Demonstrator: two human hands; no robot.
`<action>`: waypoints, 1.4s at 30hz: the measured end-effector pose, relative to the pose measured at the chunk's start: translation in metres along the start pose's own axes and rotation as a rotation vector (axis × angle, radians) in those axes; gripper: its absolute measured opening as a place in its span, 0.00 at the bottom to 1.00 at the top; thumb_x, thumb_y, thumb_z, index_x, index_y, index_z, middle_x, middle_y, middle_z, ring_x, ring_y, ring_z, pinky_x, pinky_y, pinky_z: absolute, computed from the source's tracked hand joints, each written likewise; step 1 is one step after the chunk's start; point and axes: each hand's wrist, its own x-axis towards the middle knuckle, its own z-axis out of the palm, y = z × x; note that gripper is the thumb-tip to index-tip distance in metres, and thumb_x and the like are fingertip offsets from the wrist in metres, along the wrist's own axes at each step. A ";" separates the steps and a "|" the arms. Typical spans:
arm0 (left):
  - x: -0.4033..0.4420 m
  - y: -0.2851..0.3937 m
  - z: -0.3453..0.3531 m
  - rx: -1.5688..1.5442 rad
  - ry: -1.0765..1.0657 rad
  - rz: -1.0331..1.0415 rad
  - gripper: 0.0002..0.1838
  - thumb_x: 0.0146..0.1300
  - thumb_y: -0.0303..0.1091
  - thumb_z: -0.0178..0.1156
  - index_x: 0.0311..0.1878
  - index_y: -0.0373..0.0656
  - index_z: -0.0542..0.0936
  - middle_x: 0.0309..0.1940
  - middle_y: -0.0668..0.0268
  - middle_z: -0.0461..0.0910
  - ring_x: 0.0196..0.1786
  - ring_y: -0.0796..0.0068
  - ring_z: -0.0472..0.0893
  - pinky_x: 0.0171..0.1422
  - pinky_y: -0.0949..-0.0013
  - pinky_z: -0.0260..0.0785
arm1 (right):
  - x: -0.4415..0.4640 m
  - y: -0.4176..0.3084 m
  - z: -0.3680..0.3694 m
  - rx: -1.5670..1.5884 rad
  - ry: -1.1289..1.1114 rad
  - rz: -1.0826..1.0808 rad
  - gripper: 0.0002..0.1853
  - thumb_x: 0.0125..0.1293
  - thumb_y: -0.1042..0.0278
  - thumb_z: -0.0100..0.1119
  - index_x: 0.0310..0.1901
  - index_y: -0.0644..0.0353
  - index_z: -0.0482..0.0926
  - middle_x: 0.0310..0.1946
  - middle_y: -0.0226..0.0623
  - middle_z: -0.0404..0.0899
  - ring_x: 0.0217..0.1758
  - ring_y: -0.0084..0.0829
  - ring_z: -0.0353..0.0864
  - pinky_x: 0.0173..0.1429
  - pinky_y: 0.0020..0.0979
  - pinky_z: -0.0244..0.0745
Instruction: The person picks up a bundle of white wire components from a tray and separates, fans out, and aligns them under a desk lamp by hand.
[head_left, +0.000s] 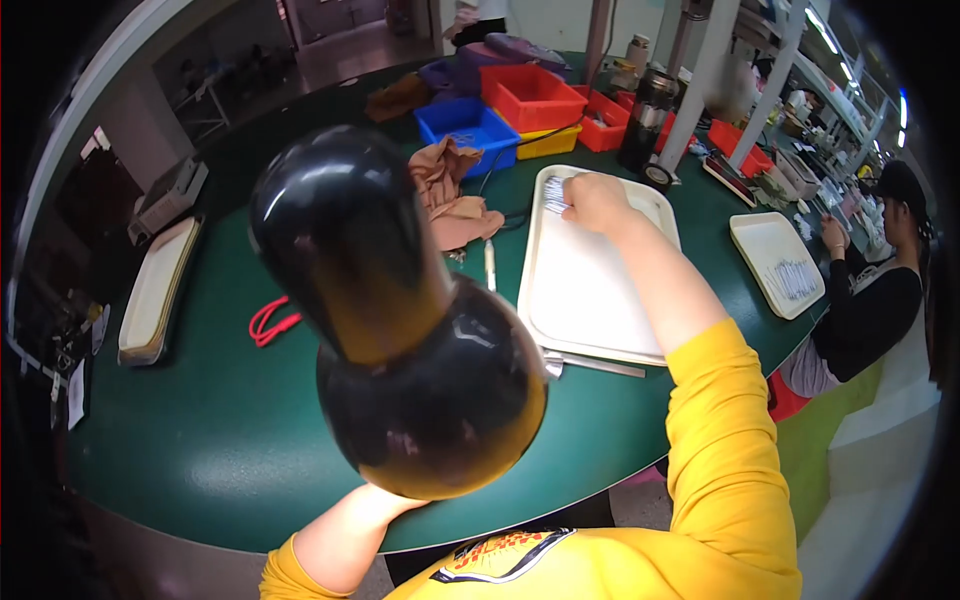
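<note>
A cream tray [598,288] lies on the green table, with several small metal parts [553,195] at its far left corner. Over that corner is my right hand [597,202], its fingers curled together beside the parts; what they hold, if anything, is too small to make out. A large black lamp head [425,390] fills the middle of the view. Only the wrist of my left hand [385,503] shows below the lamp, and its fingers are hidden behind it.
Blue [487,160], red [530,98] and yellow [549,143] bins stand at the back. A brown cloth [450,205] lies left of the tray, a red cable [270,322] farther left. At right, a co-worker [868,290] sits by another tray [745,235].
</note>
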 end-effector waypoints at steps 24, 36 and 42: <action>0.005 0.017 0.022 0.369 0.279 0.658 0.06 0.50 0.23 0.62 0.33 0.34 0.79 0.23 0.65 0.79 0.21 0.83 0.75 0.23 0.84 0.62 | -0.268 0.263 -0.004 0.196 0.203 0.790 0.15 0.47 0.63 0.66 0.36 0.61 0.81 0.32 0.45 0.81 0.38 0.42 0.80 0.45 0.37 0.74; 0.011 0.017 0.031 0.553 0.436 0.682 0.02 0.49 0.24 0.63 0.27 0.38 0.79 0.16 0.70 0.74 0.15 0.85 0.68 0.19 0.82 0.57 | -0.254 0.291 -0.001 0.004 -0.207 0.824 0.44 0.33 0.56 0.72 0.58 0.61 0.68 0.55 0.48 0.69 0.60 0.45 0.67 0.62 0.45 0.63; 0.012 0.017 0.034 0.563 0.475 0.660 0.02 0.48 0.24 0.62 0.23 0.39 0.78 0.14 0.70 0.72 0.14 0.84 0.66 0.18 0.80 0.56 | -0.239 0.323 0.002 0.018 -0.291 0.974 0.40 0.35 0.58 0.71 0.53 0.64 0.70 0.52 0.47 0.74 0.58 0.45 0.71 0.59 0.51 0.64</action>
